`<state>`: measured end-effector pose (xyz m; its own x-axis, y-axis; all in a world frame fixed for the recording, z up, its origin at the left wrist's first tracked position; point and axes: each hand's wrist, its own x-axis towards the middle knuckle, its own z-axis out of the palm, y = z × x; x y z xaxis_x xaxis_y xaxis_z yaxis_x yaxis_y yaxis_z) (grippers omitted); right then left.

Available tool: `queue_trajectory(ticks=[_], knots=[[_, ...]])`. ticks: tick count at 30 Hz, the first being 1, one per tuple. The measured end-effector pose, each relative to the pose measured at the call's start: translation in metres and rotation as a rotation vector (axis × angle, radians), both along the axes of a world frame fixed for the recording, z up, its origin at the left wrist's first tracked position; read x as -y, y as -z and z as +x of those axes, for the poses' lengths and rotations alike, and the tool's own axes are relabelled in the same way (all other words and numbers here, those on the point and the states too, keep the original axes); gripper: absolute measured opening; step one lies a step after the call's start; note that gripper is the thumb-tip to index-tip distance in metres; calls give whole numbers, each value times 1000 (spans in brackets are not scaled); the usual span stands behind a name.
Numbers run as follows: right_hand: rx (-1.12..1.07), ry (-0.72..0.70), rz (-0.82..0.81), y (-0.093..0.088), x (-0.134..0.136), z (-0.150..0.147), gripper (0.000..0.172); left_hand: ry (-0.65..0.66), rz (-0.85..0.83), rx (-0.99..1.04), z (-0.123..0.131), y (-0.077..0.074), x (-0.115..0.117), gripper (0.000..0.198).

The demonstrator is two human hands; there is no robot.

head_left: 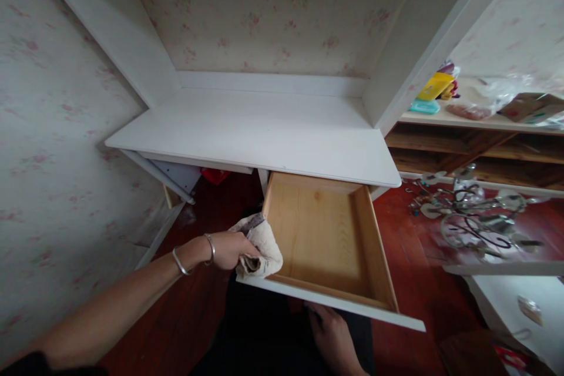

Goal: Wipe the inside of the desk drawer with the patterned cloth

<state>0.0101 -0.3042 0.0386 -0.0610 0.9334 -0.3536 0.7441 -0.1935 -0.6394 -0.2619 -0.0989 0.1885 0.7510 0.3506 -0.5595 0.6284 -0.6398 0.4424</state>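
My left hand (pixel 229 248) is closed around a crumpled beige cloth (pixel 261 248) and presses it against the front left corner of an open wooden drawer (pixel 374 247). Two silver bangles ring that wrist. The drawer is pulled out from under a white desk (pixel 259 129) and has nothing in it. My right hand (pixel 332 338) is below the drawer's white front panel (pixel 352 307), fingers curled up under its lower edge, partly hidden by it.
Floral wallpaper covers the wall on the left. A metal chandelier (pixel 473 220) lies on the red wooden floor at the right. A wooden shelf (pixel 480 123) behind it holds a yellow packet, bags and a box. White furniture stands at the lower right.
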Motion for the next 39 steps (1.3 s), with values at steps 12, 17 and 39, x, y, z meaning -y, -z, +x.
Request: queue_trajectory(ticks=[12, 17, 39], knots=[[-16, 25, 34, 4, 3, -2, 38, 398, -16, -54, 108, 0, 0, 30], [-12, 22, 62, -4, 1, -4, 38, 397, -57, 130, 170, 7, 18, 32], [10, -28, 50, -7, -2, 0, 44, 737, 290, 628, 278, 30, 47, 53]])
